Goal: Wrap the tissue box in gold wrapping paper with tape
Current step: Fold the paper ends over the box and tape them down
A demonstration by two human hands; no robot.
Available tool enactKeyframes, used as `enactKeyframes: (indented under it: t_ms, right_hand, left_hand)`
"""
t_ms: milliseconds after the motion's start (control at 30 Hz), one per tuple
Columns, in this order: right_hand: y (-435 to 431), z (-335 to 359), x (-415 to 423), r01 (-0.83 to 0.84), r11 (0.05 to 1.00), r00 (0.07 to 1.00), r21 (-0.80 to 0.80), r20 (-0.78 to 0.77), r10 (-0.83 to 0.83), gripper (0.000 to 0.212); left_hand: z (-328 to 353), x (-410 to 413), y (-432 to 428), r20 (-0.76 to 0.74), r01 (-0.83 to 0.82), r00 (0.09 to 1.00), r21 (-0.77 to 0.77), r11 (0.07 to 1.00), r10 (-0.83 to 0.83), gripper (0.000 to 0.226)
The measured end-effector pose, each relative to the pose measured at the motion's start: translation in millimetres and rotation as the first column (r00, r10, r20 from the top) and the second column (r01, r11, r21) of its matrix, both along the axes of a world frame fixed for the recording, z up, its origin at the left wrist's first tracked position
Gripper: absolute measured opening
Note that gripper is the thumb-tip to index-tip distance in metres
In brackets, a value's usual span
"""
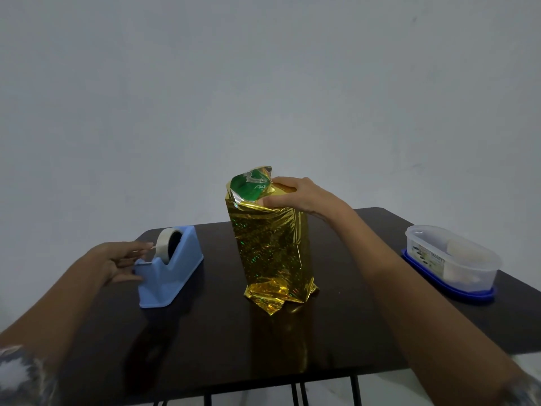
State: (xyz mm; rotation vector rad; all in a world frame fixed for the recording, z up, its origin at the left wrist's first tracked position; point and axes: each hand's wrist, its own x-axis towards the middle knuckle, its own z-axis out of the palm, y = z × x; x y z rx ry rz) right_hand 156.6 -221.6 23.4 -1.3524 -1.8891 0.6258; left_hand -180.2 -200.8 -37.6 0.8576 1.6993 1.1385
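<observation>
The tissue box [248, 187] stands on end in the middle of the dark table [205, 332], with gold wrapping paper [270, 247] around its sides. The top end is partly uncovered and shows green. My right hand [295, 196] presses a folded flap of paper down on that top end, fingers fairly straight. A blue tape dispenser [171, 273] with a white roll sits to the left. My left hand [124, 259] is at the dispenser's cutter end, fingertips pinching the loose tape end [150, 246].
A clear plastic container [452, 257] on a blue lid stands at the table's right edge. A plain grey wall rises behind the table. The table's front edge is close to me, with black legs below.
</observation>
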Motion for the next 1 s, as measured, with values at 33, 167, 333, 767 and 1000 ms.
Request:
enactKeyframes:
  t_ms: [33, 167, 333, 767, 1000]
  right_hand:
    - [0, 0, 1, -0.004, 1.0, 1.0, -0.001, -0.006, 0.004, 0.096]
    - [2, 1, 3, -0.013, 1.0, 0.999, -0.007, -0.034, 0.013, 0.087]
    - [0, 0, 1, -0.012, 1.0, 0.999, 0.011, -0.031, 0.013, 0.075]
    - [-5, 1, 0, 0.002, 1.0, 0.999, 0.03, -0.045, 0.0, 0.072]
    - [-8, 1, -1, 0.006, 1.0, 0.999, 0.026, -0.049, -0.005, 0.085]
  left_hand:
    - [-1, 2, 0, 0.008, 0.004, 1.0, 0.015, 1.0, -0.004, 0.007]
    - [0, 5, -3, 0.026, 0.003, 1.0, 0.052, 0.999, -0.004, 0.008]
    - [0, -3, -12, 0.143, -0.038, 0.99, 0.13, 0.991, 0.019, 0.015]
    - [-27, -7, -17, 0.294, -0.157, 0.954, 0.332, 0.93, 0.056, 0.013]
    - [-67, -9, -17, 0.419, -0.265, 0.903, 0.37, 0.89, 0.094, 0.005]
